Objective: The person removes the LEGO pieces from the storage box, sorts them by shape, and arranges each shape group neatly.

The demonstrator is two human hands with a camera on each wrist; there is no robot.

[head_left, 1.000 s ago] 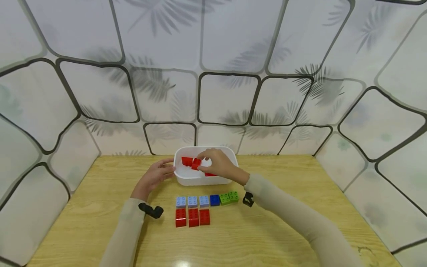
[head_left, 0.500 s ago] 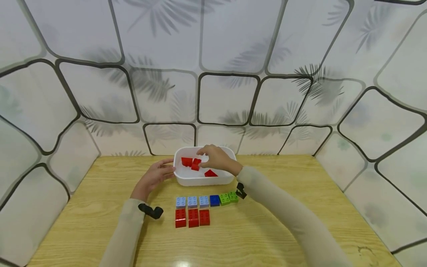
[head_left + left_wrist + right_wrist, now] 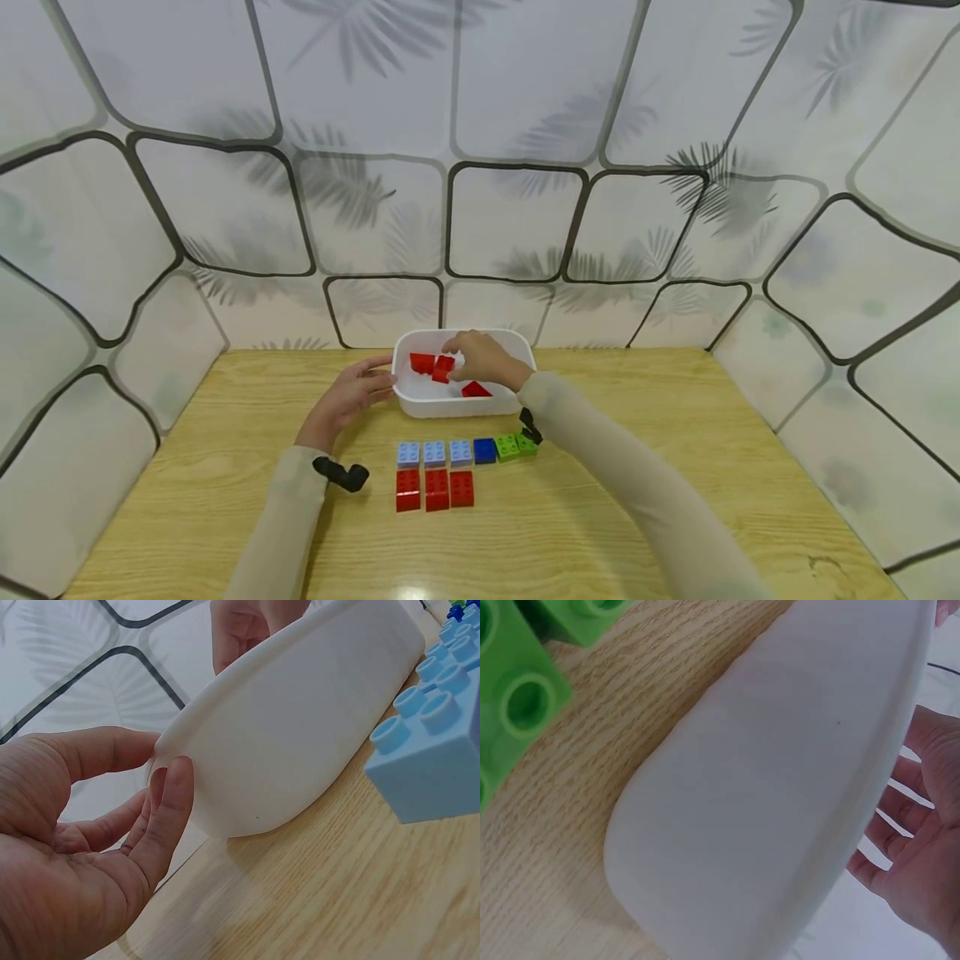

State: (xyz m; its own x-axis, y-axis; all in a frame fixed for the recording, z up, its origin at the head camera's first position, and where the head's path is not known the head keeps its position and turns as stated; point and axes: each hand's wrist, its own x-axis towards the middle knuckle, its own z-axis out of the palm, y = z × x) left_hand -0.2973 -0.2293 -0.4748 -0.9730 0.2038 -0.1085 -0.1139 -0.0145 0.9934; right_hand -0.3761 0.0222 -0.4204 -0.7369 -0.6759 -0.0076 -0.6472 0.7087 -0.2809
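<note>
At the far side of the wooden table (image 3: pixel 225 467), against the patterned backdrop, sits the white tub (image 3: pixel 450 404), and I take everything from it. My left hand (image 3: pixel 347 398) is at its left wall: the left wrist view shows my thumb and fingers (image 3: pixel 169 802) lying nearly straight, touching the rim and outer wall, not curled round it. I read that as a steadying touch, so the light tub does not slide while the other hand works inside.

My right hand (image 3: pixel 483 360) reaches over the tub's near-right rim and hangs inside it, over the red bricks. From the right wrist view the fingers (image 3: pixel 889 847) look spread and relaxed beyond the tub wall, holding nothing that I can see; whether a fingertip touches a brick, I cannot tell from the head view. Three red bricks remain in the tub: one (image 3: pixel 422 362) toward the back left, one (image 3: pixel 442 369) just beside it under my fingertips, and a tilted one (image 3: pixel 476 389) nearer the front wall.

In front of the tub, on the table, sorted bricks lie in two rows. The row nearer the tub runs three light blue bricks (image 3: pixel 434 453), a dark blue brick (image 3: pixel 484 451) and two green bricks (image 3: pixel 515 446), touching side by side. Nearer me, three red bricks (image 3: pixel 434 489) sit below the light blue ones, grouped by colour.
</note>
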